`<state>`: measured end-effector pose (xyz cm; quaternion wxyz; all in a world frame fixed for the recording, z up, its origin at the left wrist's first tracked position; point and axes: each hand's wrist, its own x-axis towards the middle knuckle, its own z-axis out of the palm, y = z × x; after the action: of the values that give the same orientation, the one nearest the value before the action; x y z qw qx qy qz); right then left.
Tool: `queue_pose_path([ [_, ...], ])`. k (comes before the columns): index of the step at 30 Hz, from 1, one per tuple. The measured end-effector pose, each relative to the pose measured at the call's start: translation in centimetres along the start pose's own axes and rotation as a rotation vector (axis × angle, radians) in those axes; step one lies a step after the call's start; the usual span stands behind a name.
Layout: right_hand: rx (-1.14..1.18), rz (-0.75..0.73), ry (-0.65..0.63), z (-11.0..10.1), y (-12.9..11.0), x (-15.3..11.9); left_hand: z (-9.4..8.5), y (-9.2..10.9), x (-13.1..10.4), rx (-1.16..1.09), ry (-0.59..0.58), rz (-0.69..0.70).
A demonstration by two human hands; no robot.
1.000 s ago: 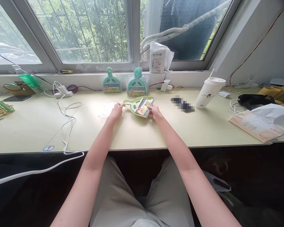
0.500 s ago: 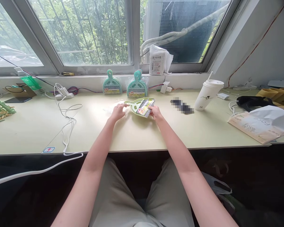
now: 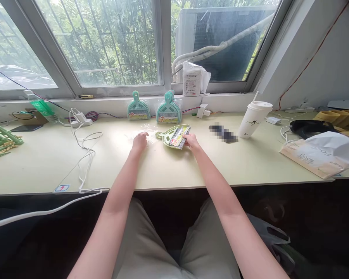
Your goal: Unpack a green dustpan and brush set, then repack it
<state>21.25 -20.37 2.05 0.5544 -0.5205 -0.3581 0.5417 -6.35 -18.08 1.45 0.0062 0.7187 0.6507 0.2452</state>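
A light green dustpan and brush set [image 3: 170, 136] with a printed card [image 3: 178, 136] lies just above the table, its handle pointing left. My right hand [image 3: 192, 141] grips its right edge, fingers closed round the card and rim. Left of the handle, my left hand [image 3: 140, 141] is apart from the set, fingers curled over clear plastic wrap [image 3: 148, 130]; whether it pinches the film is too small to tell. Against the wall stand wrapped teal dustpan sets, one on the left [image 3: 138, 108] and a stack [image 3: 168, 110] beside it.
White cables [image 3: 88, 155] run down the table [image 3: 110, 155] at the left, near a green-labelled bottle [image 3: 43, 108]. A white cup [image 3: 254, 118] with a straw, a blurred dark object [image 3: 223, 132] and a tissue pack [image 3: 317, 155] are on the right.
My left hand has moved left, away from the dustpan handle. My right hand still holds the set's right side. The view has tilted slightly upward.
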Motion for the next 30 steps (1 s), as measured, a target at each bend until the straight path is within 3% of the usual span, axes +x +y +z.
queue_pose_path([
  [4,-0.012,0.012,-0.148,1.0,0.3,-0.7,-0.5,0.7,-0.2,-0.105,0.086,0.019],
  [6,0.006,0.000,-0.163,1.7,0.8,-0.9,-0.3,1.6,-0.5,-0.155,0.122,0.080],
  [12,0.060,-0.120,0.094,3.0,2.5,-0.7,0.9,4.5,-1.4,-0.147,0.179,0.183],
  [18,0.139,-0.101,0.235,2.1,2.4,-0.1,0.1,3.7,-1.2,-0.057,0.205,0.091],
  [25,0.173,-0.078,0.099,2.6,2.3,-0.8,-0.1,4.1,-1.4,0.083,0.188,0.150],
  [30,0.214,-0.074,-0.095,3.4,1.7,-1.9,0.4,5.2,-2.0,-0.056,0.225,0.288],
])
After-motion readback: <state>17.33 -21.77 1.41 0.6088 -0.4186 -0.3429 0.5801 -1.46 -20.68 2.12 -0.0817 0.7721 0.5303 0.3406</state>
